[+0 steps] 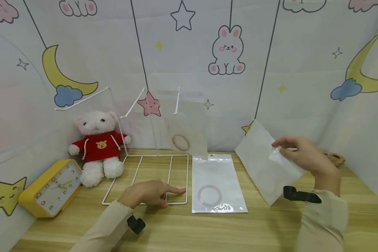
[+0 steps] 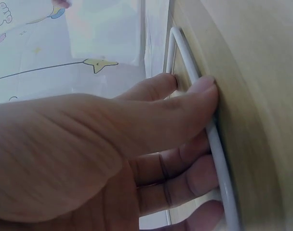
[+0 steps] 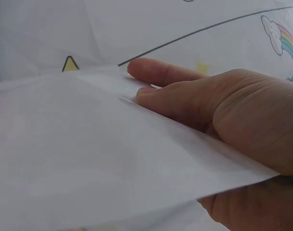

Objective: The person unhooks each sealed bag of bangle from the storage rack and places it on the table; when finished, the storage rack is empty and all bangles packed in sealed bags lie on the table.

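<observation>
Held pouch: thin white plastic pouch (image 1: 255, 157) with a faint ring shape inside; tilted, near the desk's back right corner. Whether its lowest corner touches the wood, cannot tell.
Right hand (image 1: 305, 157): thumb and index fingers pinch the pouch's upper right edge, little gap between them; the sheet bows below the grip.
Pouch handling: likely very light, floppy, a bit slippery given the gloss; creases more readily than it breaks. Best hold probably a margin, clear of the ring; a hard squeeze could kink the film.
Left hand (image 1: 151, 194): thumb and curled fingers close about the front rod of the white wire rack (image 1: 187, 171), index stretched toward the base's right rod.
Rack: stands left of centre by the desk's back edge; looks stiff but light, so may skid if nudged. Base rods seem the steady hold.
Other pouches: flat pouch (image 1: 218, 175) with pink ring, top end by the back edge; hanging pouch (image 1: 189, 122) at the rack's right hook.
Desk: pale wood-grain desk (image 1: 208, 231), smooth-looking.
Left side: teddy bear (image 1: 100, 147) at the back left corner, yellow alarm clock (image 1: 55, 189) along the left edge.
Room: cartoon-printed cloth (image 1: 198, 52) behind and at the sides.
</observation>
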`<state>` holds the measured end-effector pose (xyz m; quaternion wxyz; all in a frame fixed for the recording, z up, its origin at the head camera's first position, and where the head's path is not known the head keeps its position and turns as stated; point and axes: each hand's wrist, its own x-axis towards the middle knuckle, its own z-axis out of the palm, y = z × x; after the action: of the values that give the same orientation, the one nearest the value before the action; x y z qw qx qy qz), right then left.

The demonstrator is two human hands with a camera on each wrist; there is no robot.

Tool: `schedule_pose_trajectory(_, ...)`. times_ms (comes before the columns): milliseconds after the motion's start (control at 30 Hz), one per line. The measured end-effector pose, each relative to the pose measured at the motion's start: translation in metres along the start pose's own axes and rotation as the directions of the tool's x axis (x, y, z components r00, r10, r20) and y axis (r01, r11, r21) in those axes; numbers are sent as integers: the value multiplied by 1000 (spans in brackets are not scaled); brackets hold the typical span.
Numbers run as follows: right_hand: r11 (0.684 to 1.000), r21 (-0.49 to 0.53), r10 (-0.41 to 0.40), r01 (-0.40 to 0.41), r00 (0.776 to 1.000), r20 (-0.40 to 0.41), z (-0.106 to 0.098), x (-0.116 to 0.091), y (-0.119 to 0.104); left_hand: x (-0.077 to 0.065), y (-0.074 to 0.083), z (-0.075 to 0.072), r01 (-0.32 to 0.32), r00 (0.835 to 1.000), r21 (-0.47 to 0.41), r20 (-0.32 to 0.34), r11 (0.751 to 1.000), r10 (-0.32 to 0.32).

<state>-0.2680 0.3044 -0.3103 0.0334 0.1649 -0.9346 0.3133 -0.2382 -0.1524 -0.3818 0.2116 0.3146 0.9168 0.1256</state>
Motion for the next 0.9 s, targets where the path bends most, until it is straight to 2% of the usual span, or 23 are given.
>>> schedule_pose_trajectory(267, 998, -6, 63, -63, 998, 18, -1, -4, 5, 2, 0, 1, -1, 1000, -14, 4, 1000, 1)
schedule_pose_trajectory(567, 994, -66, 95, -92, 994, 46, 5, -9, 24, 5, -3, 6, -19, 1000, -23, -6, 1000, 19)
schedule_pose_trajectory(767, 988, -31, 155, -153, 986, 62, 8, -15, 32, 3, -6, 5, -5, 1000, -27, 3, 1000, 5)
schedule_pose_trajectory(900, 984, 5, 177, -178, 980, 90, 8, -18, 36, 3, -5, 1, -18, 1000, -24, 5, 1000, 18)
